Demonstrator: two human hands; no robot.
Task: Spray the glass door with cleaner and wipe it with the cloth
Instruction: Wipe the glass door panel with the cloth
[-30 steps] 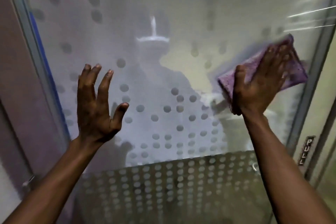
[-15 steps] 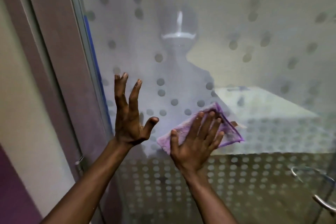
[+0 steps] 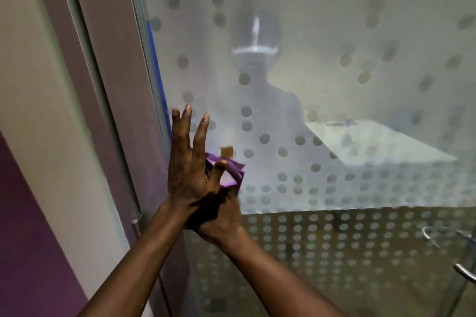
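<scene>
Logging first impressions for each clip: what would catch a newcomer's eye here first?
Two bare hands overlap at centre: the left hand is raised with its fingers spread, in front of the right hand and a purple cloth. Behind them stands the frosted, dot-patterned glass door, with a metal handle at lower right.

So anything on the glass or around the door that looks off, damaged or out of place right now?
Nothing stands out. The glass door shows no crack or drips, only its dot pattern. The purple cloth is bunched near the left frame, mostly hidden behind the left hand, with the right hand below. The handle sits at the lower right.
</scene>
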